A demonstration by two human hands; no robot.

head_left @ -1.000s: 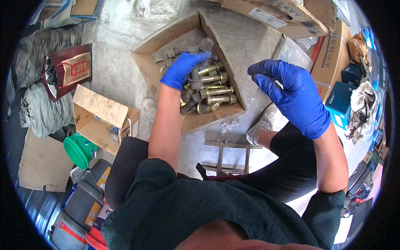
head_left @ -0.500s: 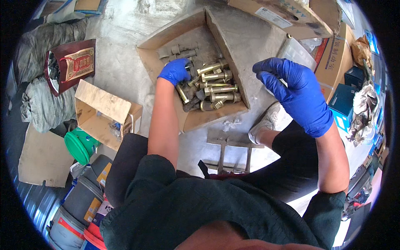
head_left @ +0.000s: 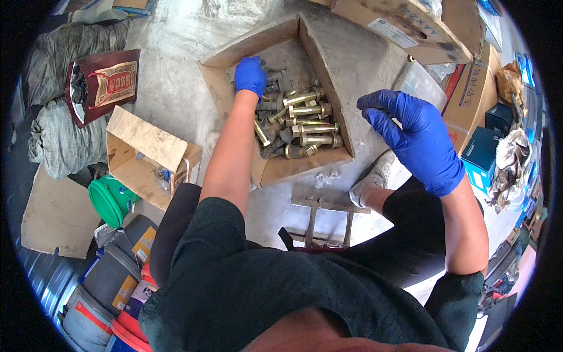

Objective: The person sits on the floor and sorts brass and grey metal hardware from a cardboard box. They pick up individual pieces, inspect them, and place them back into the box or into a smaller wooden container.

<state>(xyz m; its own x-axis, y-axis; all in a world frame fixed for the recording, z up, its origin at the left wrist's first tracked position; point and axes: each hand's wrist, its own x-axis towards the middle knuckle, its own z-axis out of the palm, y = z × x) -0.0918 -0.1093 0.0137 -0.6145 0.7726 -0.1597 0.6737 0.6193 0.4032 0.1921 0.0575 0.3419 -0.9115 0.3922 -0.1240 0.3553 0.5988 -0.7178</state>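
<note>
With the left hand (head_left: pixel 250 77) balled at 10 o'clock in the cardboard box (head_left: pixel 296 169), any hold hidden, and the right hand (head_left: pixel 415 138) loosely curled outside toward 3, its grip unclear, the brassy bolts (head_left: pixel 309 110) heaped at 4 o'clock could have slid and nipped the left hand if a lower one was tugged.

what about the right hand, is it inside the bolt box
No, the right hand shows wholly to the right of the bolt box.

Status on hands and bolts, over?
Left hand inside open carton, grip hidden. Right hand raised, curled, right of carton. Brassy bolts heaped, neither hand covering them.
</note>
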